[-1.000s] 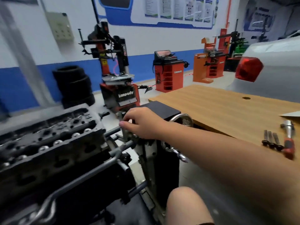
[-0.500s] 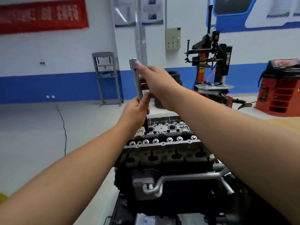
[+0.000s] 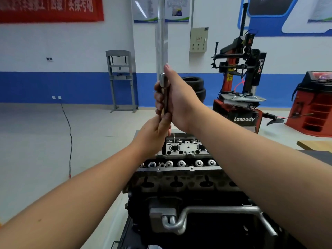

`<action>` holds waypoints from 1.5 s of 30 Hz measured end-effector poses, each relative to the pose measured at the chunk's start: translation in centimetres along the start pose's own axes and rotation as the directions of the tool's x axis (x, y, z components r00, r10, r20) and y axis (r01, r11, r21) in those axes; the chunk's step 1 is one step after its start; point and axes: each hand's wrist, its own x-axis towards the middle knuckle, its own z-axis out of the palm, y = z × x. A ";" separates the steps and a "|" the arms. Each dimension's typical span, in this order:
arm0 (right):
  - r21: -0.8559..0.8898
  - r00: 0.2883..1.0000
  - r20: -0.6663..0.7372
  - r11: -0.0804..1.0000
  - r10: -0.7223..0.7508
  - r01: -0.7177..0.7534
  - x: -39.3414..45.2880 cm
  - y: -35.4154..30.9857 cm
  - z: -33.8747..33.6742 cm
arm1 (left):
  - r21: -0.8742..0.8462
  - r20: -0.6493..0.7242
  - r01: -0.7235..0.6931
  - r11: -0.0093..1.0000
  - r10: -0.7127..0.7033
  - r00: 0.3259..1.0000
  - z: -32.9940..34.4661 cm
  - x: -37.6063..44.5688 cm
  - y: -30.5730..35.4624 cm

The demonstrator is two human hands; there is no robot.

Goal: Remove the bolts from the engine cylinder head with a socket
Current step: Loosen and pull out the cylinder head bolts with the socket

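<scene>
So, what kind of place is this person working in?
Most likely a car repair workshop, perhaps a training one. A tyre changer stands by the wall beside stacked tyres, and a bare engine cylinder head sits in front of the person.

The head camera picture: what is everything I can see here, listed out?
Engine cylinder head: one, grey metal, centre, below the hands.
Socket tool: one, silver top on a dark shaft, upright above the cylinder head.
Tyre changer: one, red and black, right background.
Stacked tyres: two show, black, behind the hands.
Press frame: one, grey, by the wall.
Banner: one, red, top left.
Left hand: grips the tool's lower shaft.
Right hand: holds its upper part.
</scene>
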 end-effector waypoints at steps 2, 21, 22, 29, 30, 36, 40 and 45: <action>-0.004 1.000 0.012 1.000 0.004 -0.004 0.5 0.5 0.4 | 0.003 0.001 0.011 1.000 -0.011 1.000 -0.2 0.1 -0.9; 0.060 0.992 0.090 0.993 0.093 -0.098 2.3 3.8 0.5 | 0.000 0.056 0.035 0.999 -0.035 0.998 0.1 -0.7 -4.2; 0.061 0.991 0.096 0.993 0.092 -0.098 2.2 3.8 0.4 | -0.005 0.060 0.031 0.999 -0.031 0.998 0.1 -0.7 -4.2; 0.014 0.978 0.205 0.999 0.029 -0.032 1.8 3.8 0.1 | 0.002 0.080 0.032 0.999 -0.032 0.996 0.0 -1.3 -4.1; 0.013 0.976 0.220 1.000 0.014 -0.017 1.7 3.9 0.1 | 0.006 0.090 0.040 0.999 -0.040 0.995 -0.2 -1.4 -4.0; 0.023 0.950 0.305 0.998 -0.068 0.064 0.9 4.7 0.8 | -0.120 0.164 0.080 0.989 -0.060 0.985 -2.2 -1.9 -4.8; 0.022 0.953 0.292 0.997 -0.078 0.075 0.9 4.6 1.1 | -0.242 0.191 0.096 0.966 -0.049 0.980 -3.6 -2.7 -5.4; 0.005 0.977 0.204 0.998 -0.064 0.064 1.1 4.2 0.9 | -0.339 0.137 0.198 0.920 -0.160 0.978 -4.6 -2.8 -5.7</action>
